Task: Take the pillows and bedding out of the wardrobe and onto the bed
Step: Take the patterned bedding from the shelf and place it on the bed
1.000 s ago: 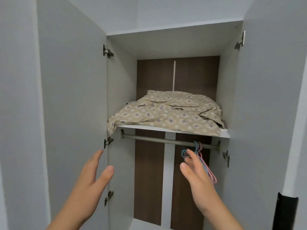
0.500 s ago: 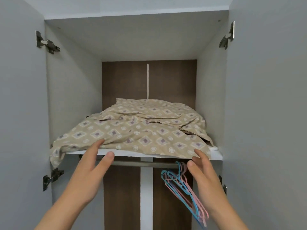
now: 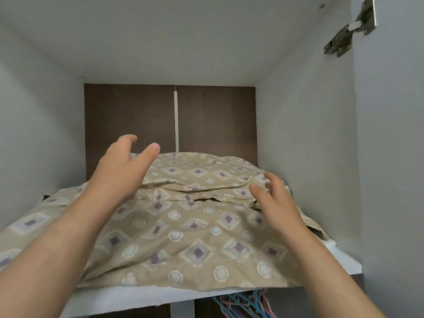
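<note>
A pile of beige bedding (image 3: 183, 237) with purple diamond and white circle print lies on the wardrobe's upper shelf (image 3: 137, 297). A pillow (image 3: 202, 173) in the same fabric rests on top at the back. My left hand (image 3: 121, 171) hovers over the pillow's left side, fingers apart, holding nothing. Over the pillow's right edge, my right hand (image 3: 277, 203) is also spread and empty. Both forearms reach in above the bedding. Whatever lies under the cover is hidden.
The compartment has grey side walls (image 3: 305, 145), a low ceiling and a brown back panel (image 3: 128, 115). A door hinge (image 3: 348, 33) sticks out at the upper right. Blue and pink hangers (image 3: 243, 304) hang under the shelf.
The view has closed in on the upper shelf. Both hands have risen from below the shelf edge and reached in over the bedding toward the pillow.
</note>
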Action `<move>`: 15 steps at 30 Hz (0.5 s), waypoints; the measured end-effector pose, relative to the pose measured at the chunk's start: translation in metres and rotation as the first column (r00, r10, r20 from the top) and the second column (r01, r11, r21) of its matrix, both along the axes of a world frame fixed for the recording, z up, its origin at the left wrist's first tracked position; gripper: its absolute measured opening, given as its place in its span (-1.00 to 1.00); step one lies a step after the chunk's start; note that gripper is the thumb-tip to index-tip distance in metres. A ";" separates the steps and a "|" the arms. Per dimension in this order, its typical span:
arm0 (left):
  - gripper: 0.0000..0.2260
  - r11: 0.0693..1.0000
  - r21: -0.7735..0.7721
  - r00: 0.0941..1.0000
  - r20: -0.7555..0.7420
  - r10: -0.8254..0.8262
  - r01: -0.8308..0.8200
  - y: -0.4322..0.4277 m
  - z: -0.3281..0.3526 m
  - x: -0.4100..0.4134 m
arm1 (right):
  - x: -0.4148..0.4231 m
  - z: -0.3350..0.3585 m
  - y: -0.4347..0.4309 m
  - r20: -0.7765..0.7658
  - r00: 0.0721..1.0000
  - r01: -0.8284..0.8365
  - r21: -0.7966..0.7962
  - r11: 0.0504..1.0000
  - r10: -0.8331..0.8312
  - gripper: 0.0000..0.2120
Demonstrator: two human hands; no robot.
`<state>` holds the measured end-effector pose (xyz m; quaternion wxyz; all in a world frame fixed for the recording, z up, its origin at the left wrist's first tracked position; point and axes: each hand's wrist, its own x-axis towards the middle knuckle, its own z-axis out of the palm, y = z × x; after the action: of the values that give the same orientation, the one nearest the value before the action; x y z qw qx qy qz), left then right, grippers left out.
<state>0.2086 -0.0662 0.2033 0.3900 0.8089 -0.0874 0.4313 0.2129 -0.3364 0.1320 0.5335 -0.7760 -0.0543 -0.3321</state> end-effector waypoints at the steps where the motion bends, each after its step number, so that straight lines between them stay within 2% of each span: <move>1: -0.31 0.999 0.028 0.999 -0.029 0.037 -0.036 -0.002 0.010 0.018 | 0.016 0.006 0.000 0.005 0.999 0.047 -0.025 0.999 -0.047 -0.39; 5: -0.33 0.988 0.122 0.972 -0.204 0.120 -0.097 -0.023 0.035 0.077 | 0.075 0.027 -0.012 -0.066 0.971 0.221 -0.133 0.966 -0.231 -0.28; 9: -0.31 0.963 0.202 0.916 -0.324 0.237 -0.178 -0.028 0.044 0.138 | 0.129 0.043 -0.034 -0.185 0.898 0.352 -0.238 0.905 -0.399 -0.26; 13: -0.21 0.914 0.274 0.813 -0.426 0.396 -0.301 -0.015 0.038 0.187 | 0.186 0.043 -0.061 -0.361 0.838 0.316 -0.288 0.904 -0.409 -0.11; 15: -0.10 0.853 0.357 0.705 -0.486 0.517 -0.380 -0.006 0.033 0.206 | 0.202 0.043 -0.066 -0.452 0.835 0.217 -0.253 0.943 -0.313 -0.15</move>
<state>0.4146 -0.0725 0.2366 0.1839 0.9352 0.1836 0.2407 0.4149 -0.4023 0.1754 0.4016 -0.8817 0.1583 -0.1905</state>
